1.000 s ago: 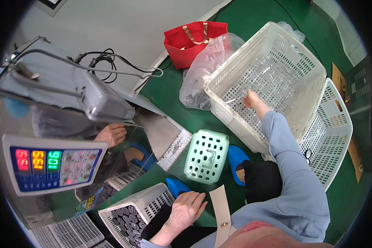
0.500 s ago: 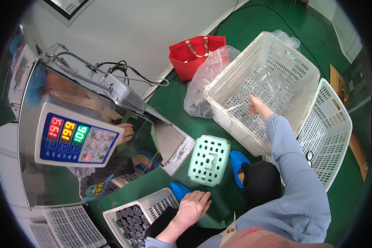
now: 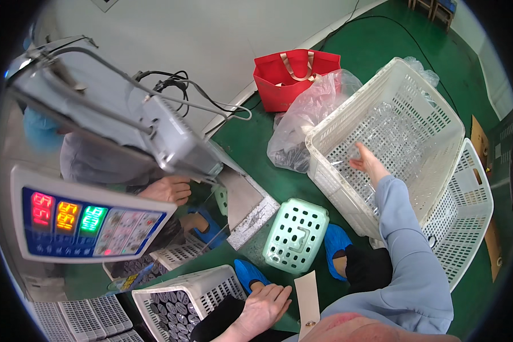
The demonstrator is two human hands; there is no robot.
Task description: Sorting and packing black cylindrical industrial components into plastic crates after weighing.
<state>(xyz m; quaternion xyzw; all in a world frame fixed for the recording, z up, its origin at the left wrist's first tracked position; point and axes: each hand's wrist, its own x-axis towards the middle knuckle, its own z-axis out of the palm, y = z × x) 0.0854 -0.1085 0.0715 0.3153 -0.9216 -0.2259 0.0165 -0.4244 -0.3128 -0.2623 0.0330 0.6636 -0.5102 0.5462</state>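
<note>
My right hand [image 3: 369, 161] reaches into a large white crate [image 3: 339, 183], thumb and fingers apart. Below it, many small clear plastic pieces [image 3: 390, 134] cover the bottom of that crate. Nothing shows clearly in the hand; a clear piece lies close by its fingertips. My left hand [image 3: 265, 306] rests over my knee, empty, its fingers stretched out and lying flat. Beside my left leg stands a smaller white crate [image 3: 208, 283] filled with dark round-ended pieces [image 3: 174, 313]. A pale green upturned plastic basket [image 3: 296, 235] sits on the floor between my feet.
A shiny metal machine [image 3: 179, 134] with a lit control panel [image 3: 88, 219] stands on the left. Another white crate [image 3: 467, 211] leans at the right. A red bag [image 3: 293, 80] and a clear plastic bag [image 3: 302, 134] lie behind. A black cable [image 3: 402, 25] crosses the green floor.
The view has shifted, so the crates and bags appear farther right and the panel lower left. My right hand stays inside the large crate with fingers apart; my left stays on the knee.
</note>
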